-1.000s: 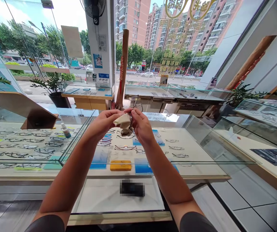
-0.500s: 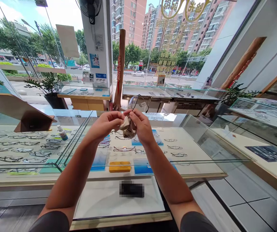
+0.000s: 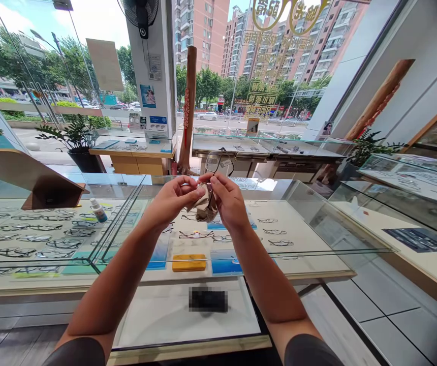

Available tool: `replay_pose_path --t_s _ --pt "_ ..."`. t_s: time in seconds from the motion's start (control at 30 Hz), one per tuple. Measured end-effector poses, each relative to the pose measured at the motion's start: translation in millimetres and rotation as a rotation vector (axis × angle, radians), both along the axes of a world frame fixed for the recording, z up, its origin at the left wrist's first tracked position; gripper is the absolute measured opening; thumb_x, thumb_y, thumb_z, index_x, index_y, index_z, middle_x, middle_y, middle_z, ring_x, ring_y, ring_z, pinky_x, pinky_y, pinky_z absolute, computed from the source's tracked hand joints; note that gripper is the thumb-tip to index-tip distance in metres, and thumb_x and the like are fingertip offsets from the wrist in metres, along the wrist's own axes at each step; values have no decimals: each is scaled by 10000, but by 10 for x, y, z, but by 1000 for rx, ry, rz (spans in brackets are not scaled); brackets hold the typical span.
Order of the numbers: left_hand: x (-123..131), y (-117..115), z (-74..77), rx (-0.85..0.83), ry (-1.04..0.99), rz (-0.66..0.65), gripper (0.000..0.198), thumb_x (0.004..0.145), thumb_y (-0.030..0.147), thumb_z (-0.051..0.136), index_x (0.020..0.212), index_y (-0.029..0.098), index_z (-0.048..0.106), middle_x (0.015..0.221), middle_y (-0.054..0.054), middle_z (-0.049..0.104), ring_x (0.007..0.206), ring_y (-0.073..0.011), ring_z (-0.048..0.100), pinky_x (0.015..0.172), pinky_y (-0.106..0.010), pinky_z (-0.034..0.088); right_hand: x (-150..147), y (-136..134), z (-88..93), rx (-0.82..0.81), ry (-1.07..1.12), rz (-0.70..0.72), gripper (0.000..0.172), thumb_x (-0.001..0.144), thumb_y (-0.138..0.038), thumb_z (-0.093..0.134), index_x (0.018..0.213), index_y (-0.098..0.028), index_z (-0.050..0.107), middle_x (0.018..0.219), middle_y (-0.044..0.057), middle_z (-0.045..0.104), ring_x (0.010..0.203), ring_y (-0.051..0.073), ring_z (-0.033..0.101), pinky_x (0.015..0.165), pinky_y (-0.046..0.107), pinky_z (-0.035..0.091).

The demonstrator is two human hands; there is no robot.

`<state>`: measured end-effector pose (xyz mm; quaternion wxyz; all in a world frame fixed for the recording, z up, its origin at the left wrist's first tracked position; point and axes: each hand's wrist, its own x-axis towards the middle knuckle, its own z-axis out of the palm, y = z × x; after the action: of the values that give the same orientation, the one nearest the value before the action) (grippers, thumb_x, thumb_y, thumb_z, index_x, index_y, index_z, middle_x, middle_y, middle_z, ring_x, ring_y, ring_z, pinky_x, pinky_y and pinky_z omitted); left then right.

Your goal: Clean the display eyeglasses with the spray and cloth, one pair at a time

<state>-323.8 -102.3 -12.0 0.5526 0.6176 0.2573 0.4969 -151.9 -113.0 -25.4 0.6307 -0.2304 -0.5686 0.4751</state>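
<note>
A pair of thin dark-framed eyeglasses (image 3: 215,163) stands upright above my hands, its clear lens showing against the window. A beige cleaning cloth (image 3: 204,205) is bunched around the lower part of the glasses. My right hand (image 3: 228,201) pinches the frame and cloth together between fingers and thumb. My left hand (image 3: 175,198) reaches across, its fingertips pressing on the cloth's upper edge. Part of the frame is hidden by the cloth and fingers.
Below my hands is a glass display counter (image 3: 241,254) with rows of eyeglasses, blue cards and a yellow glasses case (image 3: 188,263). A small spray bottle (image 3: 98,211) stands on the left section. A pixelated dark object (image 3: 208,299) lies on a white counter panel nearest me.
The cloth has bunched tighter around the glasses, and the glasses now stand higher above my hands. My left fingers have stretched toward my right hand. The whole view has shifted slightly.
</note>
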Motion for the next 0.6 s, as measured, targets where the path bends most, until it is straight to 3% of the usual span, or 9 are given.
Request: replay_pose_path --t_s 0.1,0.2,0.37,0.6 --pt "-26 16 16 72 187 -30 564 847 692 869 819 176 645 726 20 557 650 -101 436 610 -262 319 -8 -11 20 31 29 5 322 963 -593 773 1018 -278 816 910 13 721 742 156 607 681 311 508" --pt "-40 -16 20 107 240 -81 608 928 719 781 727 165 627 693 26 477 646 -103 370 611 -278 273 -1 7 9 61 28 -4 330 974 -606 768 1034 -286 824 1021 20 752 788 150 625 699 296 522" --pt "48 -147 -8 -67 -39 -224 507 819 584 950 888 132 732 791 -13 612 724 -123 518 702 -270 413 26 31 -18 101 23 -6 338 982 -626 774 1020 -294 822 988 2 747 755 134 601 701 276 520" --pt "145 -158 -32 -211 -268 -331 343 834 359 983 864 126 733 734 -1 628 709 -110 580 738 -233 489 29 55 9 143 10 -11 341 980 -629 777 1007 -295 837 1015 8 782 836 154 660 788 280 561"
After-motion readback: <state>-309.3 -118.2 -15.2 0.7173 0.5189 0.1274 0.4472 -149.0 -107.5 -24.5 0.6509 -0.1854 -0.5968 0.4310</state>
